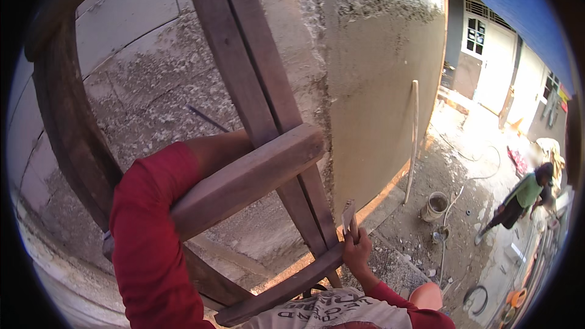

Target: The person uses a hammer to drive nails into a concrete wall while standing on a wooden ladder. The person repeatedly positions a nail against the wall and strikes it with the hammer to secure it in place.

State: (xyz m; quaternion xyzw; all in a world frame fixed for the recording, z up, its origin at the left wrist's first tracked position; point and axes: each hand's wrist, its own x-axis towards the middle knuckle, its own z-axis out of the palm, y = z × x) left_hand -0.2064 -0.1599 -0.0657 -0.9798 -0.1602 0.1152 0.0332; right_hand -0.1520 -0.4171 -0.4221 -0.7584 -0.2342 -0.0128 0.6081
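Down low, your right hand (356, 250) clenches a trowel (349, 217) beside the scaffold's lower wooden rail (286, 286); your left hand is hidden behind the upper rail (250, 176), grip unknowable.

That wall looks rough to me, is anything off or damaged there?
The wall is only part plastered: the right face is smooth, but the left part is blotchy with bare blocks showing. Plaster crumbs cling raggedly along the corner. Unfinished, not broken.

My left arm, red sleeve pushed up, reaches far forward, its hand hidden from me. My right hand (356, 250) sits low and near on the right, fingers curled shut, wrist bent upward
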